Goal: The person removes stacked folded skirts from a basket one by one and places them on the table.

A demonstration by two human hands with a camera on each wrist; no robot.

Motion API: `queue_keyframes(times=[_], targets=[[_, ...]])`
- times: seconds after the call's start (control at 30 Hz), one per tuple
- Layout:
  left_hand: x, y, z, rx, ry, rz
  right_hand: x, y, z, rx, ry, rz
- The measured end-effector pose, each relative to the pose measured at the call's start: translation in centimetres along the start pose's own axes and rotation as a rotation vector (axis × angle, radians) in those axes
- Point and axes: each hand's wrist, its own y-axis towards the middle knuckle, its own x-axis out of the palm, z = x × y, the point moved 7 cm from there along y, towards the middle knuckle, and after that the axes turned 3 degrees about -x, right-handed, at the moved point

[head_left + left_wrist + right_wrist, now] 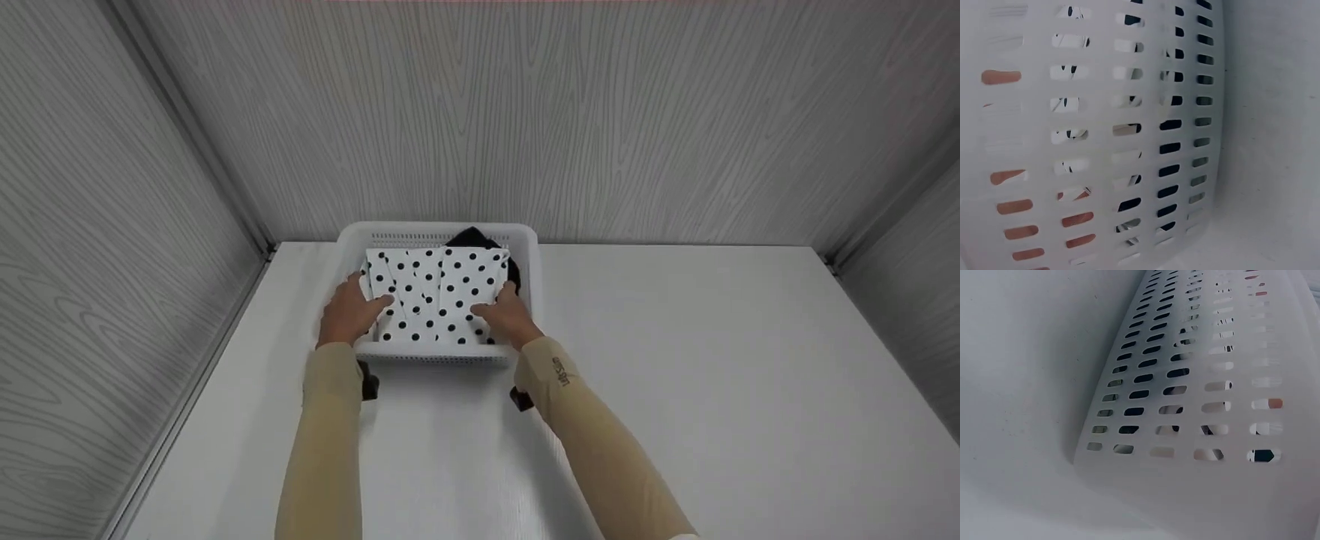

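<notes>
A folded white cloth with black polka dots (450, 296) lies in a white plastic basket (439, 350). My left hand (351, 309) holds the cloth's left side, its thumb over the top. On the opposite side my right hand (510, 315) holds the right edge, also with the thumb on top. The other fingers are partly hidden between cloth and basket wall. Behind the cloth, a black item (472, 238) shows at the back right of the basket. Both wrist views face the slotted basket wall (1100, 143), with bits of skin and dotted cloth behind the slots.
The basket stands on a white tabletop (712, 375), close to the grey wood-grain back panel (480, 120). Similar panels rise on the left (90, 247) and right (915, 300). Tabletop extends to the right of the basket and in front of it.
</notes>
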Motion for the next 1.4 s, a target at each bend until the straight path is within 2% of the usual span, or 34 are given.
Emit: queue_keyframes(times=[0.13,0.3,0.43,0.57,0.7,0.8,0.93,1.1,1.3,1.4], targets=[[0.8,-0.1,-1.0,-0.03,-0.015,-0.021,0.5,0.1,0.6,-0.021,-0.033,0.035],[1.1,-0.2,-1.9,-0.067,-0.082,-0.067,0.9,0.4,0.8,-0.071,0.014,0.07],[1.2,-0.2,-2.0,-0.054,-0.104,-0.11,1.0,1.0,1.0,-0.07,0.047,0.075],[1.1,0.1,-1.9,-0.016,-0.151,-0.118,1.0,1.7,1.1,-0.088,0.109,0.042],[1.6,0.1,-2.6,-0.064,-0.235,-0.138,1.5,1.9,1.6,-0.104,0.188,-0.017],[1.9,0.1,-3.0,-0.089,-0.285,-0.141,1.6,2.0,1.7,-0.128,0.205,-0.025],[1.8,0.1,-2.4,-0.025,-0.307,-0.125,1.4,1.9,1.2,-0.184,0.161,-0.014],[1.4,0.1,-1.2,0.053,-0.296,-0.101,0.2,1.9,0.5,-0.232,0.163,0.007],[0.1,-0.3,-0.3,0.057,-0.347,-0.03,-0.9,1.2,-0.8,-0.271,0.208,0.002],[-0.3,-0.5,0.9,0.047,-0.378,0.012,-2.0,0.8,-1.7,-0.317,0.23,0.007]])
